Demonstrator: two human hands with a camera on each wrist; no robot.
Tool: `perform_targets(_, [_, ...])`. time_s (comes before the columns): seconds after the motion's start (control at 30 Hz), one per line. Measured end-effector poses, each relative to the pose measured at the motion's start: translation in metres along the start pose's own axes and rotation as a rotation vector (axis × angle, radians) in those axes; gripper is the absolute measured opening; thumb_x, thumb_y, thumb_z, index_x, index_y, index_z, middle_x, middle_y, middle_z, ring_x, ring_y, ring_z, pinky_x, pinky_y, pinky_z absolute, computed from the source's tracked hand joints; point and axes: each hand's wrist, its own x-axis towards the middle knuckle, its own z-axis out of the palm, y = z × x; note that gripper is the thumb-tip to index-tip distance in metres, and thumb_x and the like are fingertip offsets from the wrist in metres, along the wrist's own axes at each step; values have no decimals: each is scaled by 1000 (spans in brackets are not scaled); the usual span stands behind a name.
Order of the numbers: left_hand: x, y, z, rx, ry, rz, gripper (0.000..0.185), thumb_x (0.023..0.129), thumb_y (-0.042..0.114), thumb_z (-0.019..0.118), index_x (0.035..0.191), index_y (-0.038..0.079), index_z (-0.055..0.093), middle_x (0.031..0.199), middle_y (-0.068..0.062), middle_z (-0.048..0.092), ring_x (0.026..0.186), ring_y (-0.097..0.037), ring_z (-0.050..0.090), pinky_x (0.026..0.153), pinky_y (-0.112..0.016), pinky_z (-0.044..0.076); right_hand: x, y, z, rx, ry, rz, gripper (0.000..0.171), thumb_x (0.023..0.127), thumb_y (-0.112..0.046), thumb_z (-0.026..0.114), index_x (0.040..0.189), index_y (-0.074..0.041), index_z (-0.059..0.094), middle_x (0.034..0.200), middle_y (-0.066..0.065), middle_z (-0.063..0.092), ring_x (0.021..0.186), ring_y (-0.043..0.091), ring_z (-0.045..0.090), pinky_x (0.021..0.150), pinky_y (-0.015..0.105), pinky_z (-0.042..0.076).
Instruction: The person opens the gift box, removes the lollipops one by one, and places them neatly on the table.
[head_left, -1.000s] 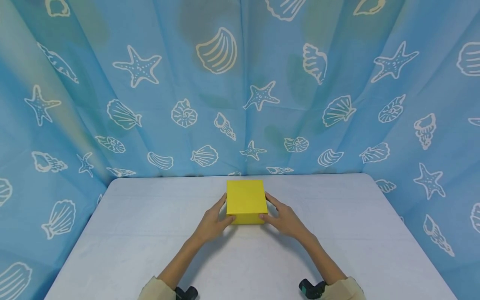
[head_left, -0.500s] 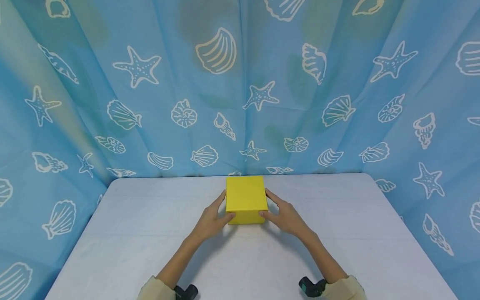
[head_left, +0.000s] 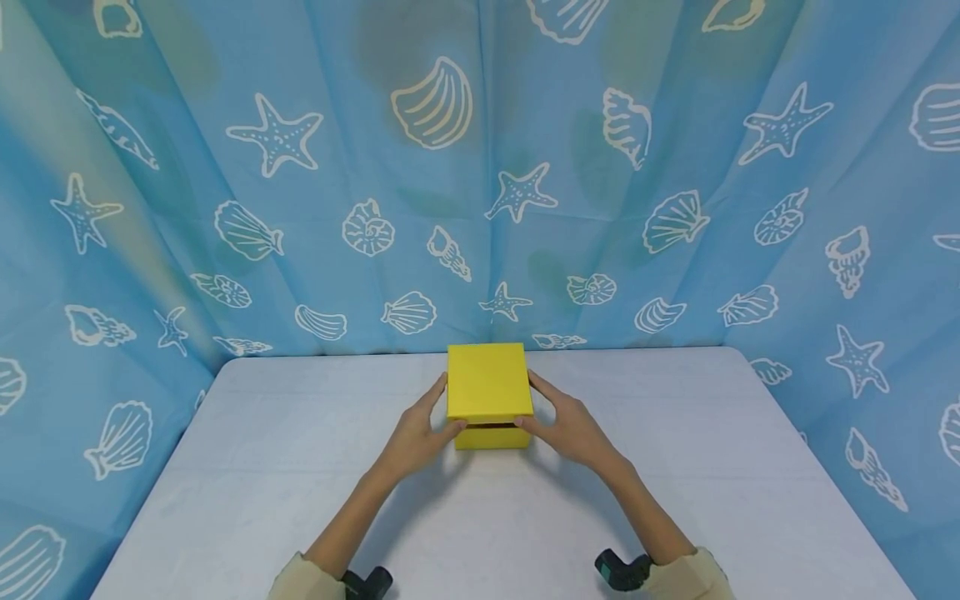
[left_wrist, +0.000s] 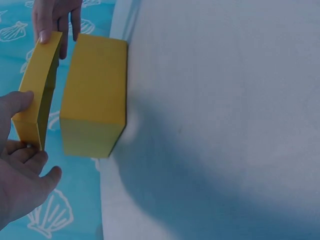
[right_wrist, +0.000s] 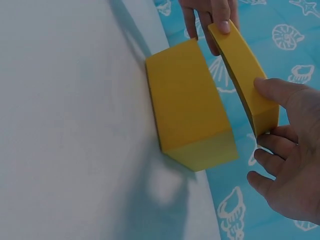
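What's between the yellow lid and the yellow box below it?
Just an open gap between the lid and the box; the left wrist view shows blue curtain through it.

Blue curtain with white shells and starfish, beyond and either side of left hand and right hand; white-covered table beneath them; soft shadows near both

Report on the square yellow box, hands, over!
Left hand and right hand: both gripping the square yellow lid. Lid held above the square yellow box, gap showing; box on white cloth-covered table. Nothing seen in the way.
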Motion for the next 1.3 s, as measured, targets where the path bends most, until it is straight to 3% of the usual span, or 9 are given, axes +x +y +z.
perform_targets(0.43, [-2, 1, -15, -2, 25, -34, 83, 93, 24, 72, 158, 9, 24, 160, -8, 30, 146, -27, 29, 115, -47, 28, 9, -13, -1, 46, 5, -68, 82, 91, -30, 75, 158, -14, 30, 158, 6, 35, 140, 33, 40, 107, 51, 40])
perform_targets(0.77, [-10, -4, -31, 32, 45, -8, 84, 92, 22, 74, 158, 6, 24, 159, -13, 31, 145, -31, 31, 112, -50, 32, 17, -30, 10, 37, 11, -44, 81, 89, -28, 77, 156, -14, 35, 154, 10, 41, 140, 34, 39, 108, 55, 38])
perform_targets(1.13, [-19, -13, -46, 15, 48, -22, 83, 93, 17, 73, 157, 2, 23, 159, -16, 30, 145, -32, 30, 111, -48, 35, 22, -43, 23, 67, 3, -100, 79, 89, -26, 78, 155, -12, 36, 144, 13, 53, 114, 35, 57, 94, 49, 49])
perform_targets(1.3, [-23, -18, -54, 7, 51, -4, 83, 93, 16, 72, 158, 3, 23, 160, -16, 29, 145, -32, 30, 111, -48, 35, 25, -47, 32, 66, 5, -128, 80, 89, -25, 78, 155, -10, 36, 143, 14, 53, 116, 34, 57, 94, 47, 50])
